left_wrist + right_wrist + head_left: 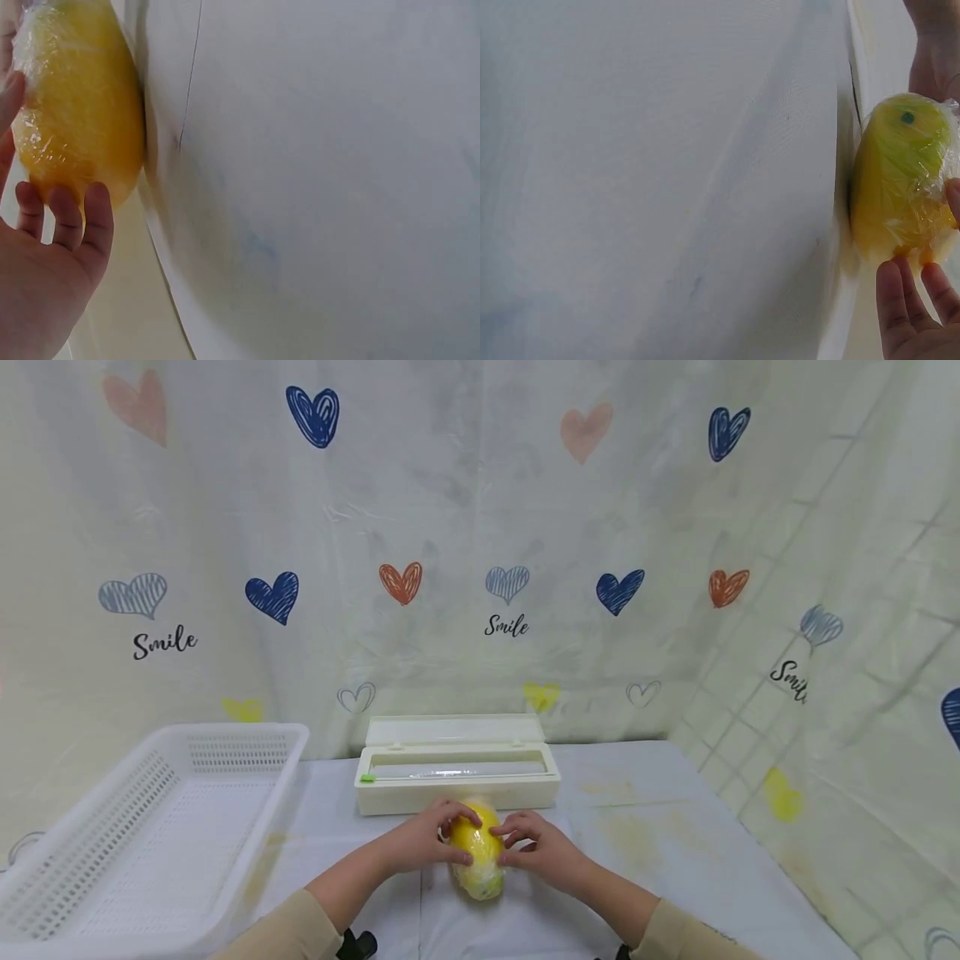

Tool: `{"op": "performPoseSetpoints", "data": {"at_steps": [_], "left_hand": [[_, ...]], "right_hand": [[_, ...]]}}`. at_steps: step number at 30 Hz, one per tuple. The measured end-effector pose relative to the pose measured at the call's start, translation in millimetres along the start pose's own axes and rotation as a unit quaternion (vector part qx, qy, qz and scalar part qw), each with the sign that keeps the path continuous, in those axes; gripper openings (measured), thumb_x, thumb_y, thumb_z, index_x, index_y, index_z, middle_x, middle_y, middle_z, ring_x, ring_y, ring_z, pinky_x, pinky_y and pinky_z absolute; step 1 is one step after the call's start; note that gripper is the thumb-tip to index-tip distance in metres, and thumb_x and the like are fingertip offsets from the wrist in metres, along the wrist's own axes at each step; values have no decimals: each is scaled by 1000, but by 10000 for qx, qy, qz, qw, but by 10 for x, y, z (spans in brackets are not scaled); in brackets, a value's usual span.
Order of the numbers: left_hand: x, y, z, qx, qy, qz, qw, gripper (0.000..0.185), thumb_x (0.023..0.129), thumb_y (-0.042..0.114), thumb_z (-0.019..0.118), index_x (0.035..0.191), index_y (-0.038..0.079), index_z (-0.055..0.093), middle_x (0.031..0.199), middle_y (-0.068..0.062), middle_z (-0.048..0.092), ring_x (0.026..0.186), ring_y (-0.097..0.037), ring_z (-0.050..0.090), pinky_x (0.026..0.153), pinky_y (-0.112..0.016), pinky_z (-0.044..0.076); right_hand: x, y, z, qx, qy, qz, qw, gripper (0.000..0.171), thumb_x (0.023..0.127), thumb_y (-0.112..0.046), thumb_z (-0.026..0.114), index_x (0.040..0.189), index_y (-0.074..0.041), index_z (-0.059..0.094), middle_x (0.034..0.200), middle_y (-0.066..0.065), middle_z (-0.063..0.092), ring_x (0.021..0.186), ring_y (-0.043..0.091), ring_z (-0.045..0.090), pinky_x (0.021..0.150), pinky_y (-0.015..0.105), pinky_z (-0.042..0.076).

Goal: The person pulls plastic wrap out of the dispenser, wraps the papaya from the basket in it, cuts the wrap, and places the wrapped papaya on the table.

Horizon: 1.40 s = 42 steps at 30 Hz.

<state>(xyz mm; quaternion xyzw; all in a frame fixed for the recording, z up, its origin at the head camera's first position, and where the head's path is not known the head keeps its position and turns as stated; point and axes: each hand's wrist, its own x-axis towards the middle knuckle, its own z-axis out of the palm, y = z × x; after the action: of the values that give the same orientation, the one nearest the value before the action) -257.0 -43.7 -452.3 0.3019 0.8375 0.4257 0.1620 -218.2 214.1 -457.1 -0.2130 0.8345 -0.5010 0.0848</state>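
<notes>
Nearest us, our left hand (pixel 420 842) and right hand (pixel 542 847) cup a film-wrapped mango (pixel 476 852) on the table (pixel 675 827), fingers curled round it, apparently pressing the wrap snug. Beyond it, the dispenser box (pixel 457 768) stands open; a white basket (pixel 142 827) sits left.

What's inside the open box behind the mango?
The box has its lid up, and a pale roll of film lies along the trough, with a green tab at its left end. The front wall hides what lies under the roll. The wrapped mango sits just in front.
</notes>
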Motion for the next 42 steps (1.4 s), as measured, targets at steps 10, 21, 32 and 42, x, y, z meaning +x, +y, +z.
{"op": "performPoseSetpoints", "data": {"at_steps": [10,21,32,42], "left_hand": [[-97,-14,-43,-267,47,-40,9996,38,89,30,75,124,33,60,120,1,46,103,-20,50,84,-36,46],[-386,81,137,-816,934,-849,9886,47,88,28,76,131,26,57,128,-10,48,104,-23,54,81,-40,53],[-508,321,460,-653,1482,-1179,9797,85,80,47,80,151,21,39,150,-22,27,114,-37,56,80,-51,54],[-370,290,599,-717,1431,-1285,9787,96,79,48,81,155,16,31,149,-27,29,96,-23,61,79,-44,55]], "right_hand": [[27,-26,25,-370,128,-319,9987,34,88,-18,76,120,-10,70,119,10,56,98,26,62,80,27,55],[64,-23,-125,-533,-122,-298,9981,42,90,-21,74,131,-15,65,120,10,61,97,20,65,83,29,54],[297,-69,-259,-621,-709,-1,9955,56,91,-31,73,143,-22,54,145,8,50,120,35,57,93,45,53],[377,-33,-171,-455,-753,33,9961,56,92,-31,72,144,-19,53,150,9,45,120,31,58,93,45,53]]}}
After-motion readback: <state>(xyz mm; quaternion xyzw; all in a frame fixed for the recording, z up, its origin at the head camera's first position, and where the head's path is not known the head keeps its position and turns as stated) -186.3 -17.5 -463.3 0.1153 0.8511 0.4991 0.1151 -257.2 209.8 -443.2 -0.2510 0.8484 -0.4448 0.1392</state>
